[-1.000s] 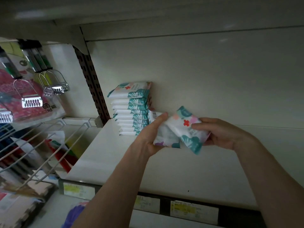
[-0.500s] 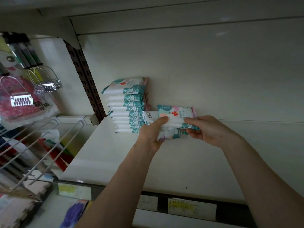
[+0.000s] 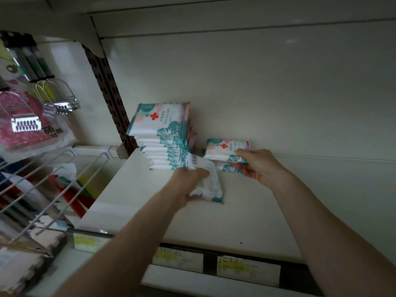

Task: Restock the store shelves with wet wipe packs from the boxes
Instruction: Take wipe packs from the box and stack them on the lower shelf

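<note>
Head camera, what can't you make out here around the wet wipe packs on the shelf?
All in the head view:
- Top pack of the stack: the printed text is too small to read.
- Left-hand pack: motion-blurred and partly covered by the left hand.
- Packs beneath the right-hand pack: their count is hidden by the right hand.
- Price labels: dim and blurred, unreadable.
- Boxes: outside the frame.

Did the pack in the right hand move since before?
Yes. The pack in the right hand went from tilted out front to lying flat by the back wall, right of the tall stack.
</note>
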Action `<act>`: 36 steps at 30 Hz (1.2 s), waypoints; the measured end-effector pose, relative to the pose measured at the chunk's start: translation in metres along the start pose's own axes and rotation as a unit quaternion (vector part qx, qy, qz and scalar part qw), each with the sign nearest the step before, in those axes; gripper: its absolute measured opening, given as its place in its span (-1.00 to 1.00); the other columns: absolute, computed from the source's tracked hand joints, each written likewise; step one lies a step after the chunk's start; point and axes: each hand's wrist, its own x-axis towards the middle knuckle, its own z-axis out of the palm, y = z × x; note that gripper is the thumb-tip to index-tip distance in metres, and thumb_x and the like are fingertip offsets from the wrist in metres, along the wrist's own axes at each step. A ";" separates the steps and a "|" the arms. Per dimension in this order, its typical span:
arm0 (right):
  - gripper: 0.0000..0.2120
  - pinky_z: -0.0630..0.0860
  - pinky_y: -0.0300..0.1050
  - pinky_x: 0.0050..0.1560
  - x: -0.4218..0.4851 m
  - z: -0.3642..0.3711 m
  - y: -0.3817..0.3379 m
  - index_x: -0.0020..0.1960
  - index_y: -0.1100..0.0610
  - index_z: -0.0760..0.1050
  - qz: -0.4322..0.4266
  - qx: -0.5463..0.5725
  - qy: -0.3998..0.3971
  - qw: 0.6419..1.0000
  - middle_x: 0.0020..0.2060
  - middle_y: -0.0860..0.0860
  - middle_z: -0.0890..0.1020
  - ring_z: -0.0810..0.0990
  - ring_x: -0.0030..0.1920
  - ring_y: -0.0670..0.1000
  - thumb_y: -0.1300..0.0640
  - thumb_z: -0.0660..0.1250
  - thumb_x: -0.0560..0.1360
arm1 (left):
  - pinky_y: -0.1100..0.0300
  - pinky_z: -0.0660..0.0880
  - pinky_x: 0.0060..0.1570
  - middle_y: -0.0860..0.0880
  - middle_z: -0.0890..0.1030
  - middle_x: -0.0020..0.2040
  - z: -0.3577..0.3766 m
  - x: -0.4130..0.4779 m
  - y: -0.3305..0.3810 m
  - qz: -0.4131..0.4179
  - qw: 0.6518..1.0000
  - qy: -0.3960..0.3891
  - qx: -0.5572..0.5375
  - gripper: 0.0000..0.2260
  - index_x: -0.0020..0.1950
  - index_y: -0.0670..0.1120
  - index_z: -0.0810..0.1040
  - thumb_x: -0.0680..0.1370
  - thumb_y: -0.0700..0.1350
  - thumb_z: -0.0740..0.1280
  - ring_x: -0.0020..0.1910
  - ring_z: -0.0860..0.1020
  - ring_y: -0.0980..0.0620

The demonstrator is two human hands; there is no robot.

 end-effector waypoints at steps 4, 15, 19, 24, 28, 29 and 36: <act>-0.89 0.35 -0.40 -0.60 0.003 0.002 0.007 -0.15 0.17 0.50 0.004 -0.023 0.001 1.000 -0.44 0.02 0.63 0.56 -0.57 -0.17 0.20 0.31 0.55 | 0.14 0.57 -0.13 -0.15 0.64 -0.04 -0.034 -0.001 0.058 -0.024 0.933 -0.134 0.332 -0.81 0.12 -0.22 0.52 0.51 -0.32 0.35 -0.15 0.62 -0.06; -0.79 0.28 -0.30 -0.53 0.017 0.002 0.006 -0.22 0.18 0.57 -0.045 -0.269 0.094 0.958 -0.43 0.07 0.63 0.52 -0.48 -0.02 0.05 0.33 0.46 | 0.26 0.61 -0.27 -0.06 0.66 -0.14 -0.045 0.027 0.130 -0.014 0.766 -0.202 0.610 -0.92 -0.04 -0.11 0.55 0.54 -0.27 0.35 -0.24 0.65 0.06; -0.73 0.28 -0.20 -0.42 0.020 0.002 0.008 -0.15 0.17 0.57 -0.057 -0.348 0.102 0.930 -0.38 0.03 0.55 0.49 -0.38 0.01 -0.05 0.34 0.47 | 0.26 0.61 -0.28 -0.02 0.67 -0.18 -0.039 0.031 0.127 -0.014 0.773 -0.223 0.594 -0.92 -0.04 -0.11 0.56 0.54 -0.28 0.35 -0.25 0.66 0.08; -0.60 0.36 -0.16 -0.23 0.024 0.004 0.010 -0.01 0.21 0.59 -0.070 -0.408 0.118 0.903 -0.21 0.08 0.58 0.55 -0.18 0.12 -0.15 0.30 0.48 | 0.24 0.62 -0.23 -0.02 0.68 -0.16 -0.039 0.033 0.119 -0.013 0.796 -0.240 0.556 -0.91 0.01 -0.12 0.56 0.55 -0.28 0.33 -0.24 0.67 0.08; -0.52 0.39 -0.12 -0.17 0.015 0.001 0.007 0.03 0.18 0.53 -0.082 -0.487 0.152 0.856 -0.12 0.10 0.61 0.57 -0.10 0.14 -0.25 0.21 0.51 | 0.23 0.63 -0.17 -0.04 0.69 -0.11 -0.040 0.029 0.111 -0.023 0.826 -0.255 0.503 -0.89 0.06 -0.14 0.56 0.57 -0.29 0.31 -0.21 0.68 0.06; -0.52 0.38 -0.12 -0.15 0.009 0.000 0.004 0.07 0.16 0.51 -0.096 -0.504 0.175 0.840 -0.07 0.10 0.61 0.56 -0.07 0.13 -0.25 0.17 0.53 | 0.21 0.63 -0.13 -0.07 0.69 -0.07 -0.040 0.027 0.109 -0.028 0.830 -0.262 0.491 -0.87 0.09 -0.16 0.56 0.57 -0.29 0.30 -0.18 0.68 0.04; -0.55 0.41 -0.23 -0.37 -0.041 0.012 -0.034 -0.08 0.16 0.59 -0.060 -0.213 -0.040 0.975 -0.29 0.08 0.62 0.54 -0.39 -0.03 -0.23 0.21 0.52 | 0.13 0.60 0.02 -0.10 0.68 0.00 -0.013 0.013 0.096 -0.015 0.872 -0.267 0.410 -0.82 0.16 -0.19 0.54 0.57 -0.29 0.29 -0.06 0.66 -0.02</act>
